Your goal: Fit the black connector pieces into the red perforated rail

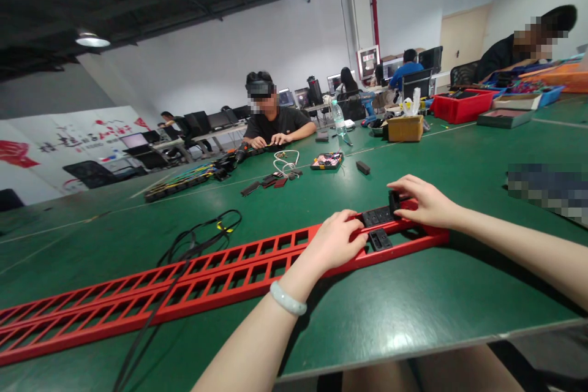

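A long red slotted frame (257,285) lies across the table, with two rows of openings. My left hand (337,239) rests on it, fingers apart, their tips beside a row of black modules (377,216) set in the far row. Another black module (380,239) sits in the near row, close to my left thumb. At the frame's right end, my right hand (425,201) pinches a black block (394,202) between thumb and fingers. That block stands upright at the end of the module row; its lower edge is partly hidden.
A black cable (172,282) crosses the frame. Beyond it lie a loose black block (362,167), a small tray (327,161), a white cable (287,165) and a water bottle (339,119). A person (275,119) works opposite. Red bin (462,107) stands back right.
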Demonstrator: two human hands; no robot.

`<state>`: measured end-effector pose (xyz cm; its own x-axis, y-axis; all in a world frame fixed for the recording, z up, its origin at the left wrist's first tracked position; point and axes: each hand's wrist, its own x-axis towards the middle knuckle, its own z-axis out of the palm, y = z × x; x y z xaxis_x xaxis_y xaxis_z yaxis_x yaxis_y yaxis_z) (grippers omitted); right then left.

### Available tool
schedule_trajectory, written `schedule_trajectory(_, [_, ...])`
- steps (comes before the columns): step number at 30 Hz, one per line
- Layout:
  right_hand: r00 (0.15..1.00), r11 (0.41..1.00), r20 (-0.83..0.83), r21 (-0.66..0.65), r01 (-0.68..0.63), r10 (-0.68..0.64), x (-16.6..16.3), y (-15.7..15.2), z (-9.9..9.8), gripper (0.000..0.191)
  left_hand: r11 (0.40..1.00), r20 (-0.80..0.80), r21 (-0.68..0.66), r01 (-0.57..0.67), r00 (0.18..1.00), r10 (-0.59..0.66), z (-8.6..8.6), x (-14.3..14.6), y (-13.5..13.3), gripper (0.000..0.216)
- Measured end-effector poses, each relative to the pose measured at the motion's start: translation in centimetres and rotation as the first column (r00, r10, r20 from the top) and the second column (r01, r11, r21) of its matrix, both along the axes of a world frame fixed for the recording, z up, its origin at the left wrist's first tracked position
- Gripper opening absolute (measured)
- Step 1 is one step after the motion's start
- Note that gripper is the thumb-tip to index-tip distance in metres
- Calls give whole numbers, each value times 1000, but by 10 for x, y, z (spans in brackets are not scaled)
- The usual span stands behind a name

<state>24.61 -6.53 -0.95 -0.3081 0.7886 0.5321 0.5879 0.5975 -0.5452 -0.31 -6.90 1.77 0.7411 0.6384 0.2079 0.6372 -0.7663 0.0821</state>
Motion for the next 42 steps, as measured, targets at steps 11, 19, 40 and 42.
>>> schedule_trajectory(11, [987, 964, 107, -251, -90, 120, -15, -25, 20, 41, 1000, -33, -6, -8, 999, 8, 2, 0, -7, 41])
schedule_trajectory(19, [992, 943, 91, -330, -52, 87, -18, -27, 19, 42, 1000, -81, 10, 6, 997, -5, 6, 1, -9, 47])
schedule_trajectory(40, [975, 942, 143, -314, -116, 168, -18, -28, 21, 40, 1000, -69, -11, 28, 997, -29, 7, 1, -10, 63])
schedule_trajectory(42, [973, 943, 151, -311, -123, 176, -18, -29, 21, 41, 1000, -66, -11, 28, 997, -29, 7, 1, -10, 62])
